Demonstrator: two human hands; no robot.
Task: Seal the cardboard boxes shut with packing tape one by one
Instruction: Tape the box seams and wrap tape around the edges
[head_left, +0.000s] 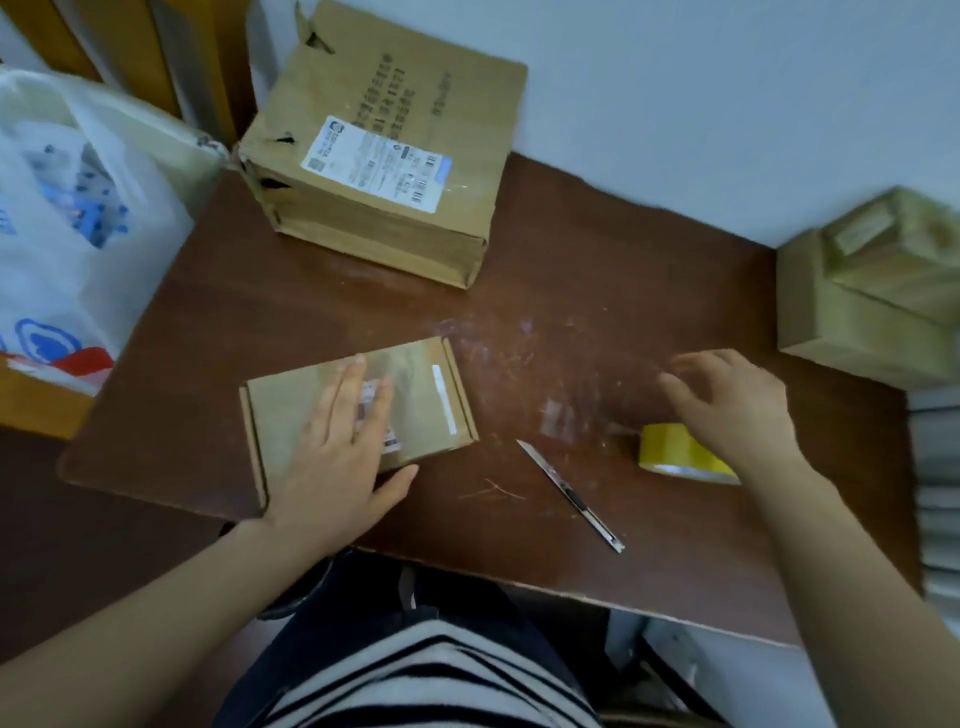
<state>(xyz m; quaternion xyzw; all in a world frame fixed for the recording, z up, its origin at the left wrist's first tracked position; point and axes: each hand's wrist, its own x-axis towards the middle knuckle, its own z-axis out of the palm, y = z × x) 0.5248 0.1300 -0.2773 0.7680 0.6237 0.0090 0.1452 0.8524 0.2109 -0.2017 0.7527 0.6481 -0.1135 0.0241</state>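
Observation:
A small flat cardboard box lies closed on the brown table, near its front left. My left hand rests flat on its lid, fingers spread, palm down. A yellow roll of packing tape lies on the table to the right. My right hand hovers just above and behind the roll, fingers apart and blurred, holding nothing. A slim utility knife lies between the box and the roll.
A large worn cardboard box with a shipping label stands at the back of the table against the wall. Two stacked cardboard boxes sit at the right edge. A white plastic bag stands off the table's left side.

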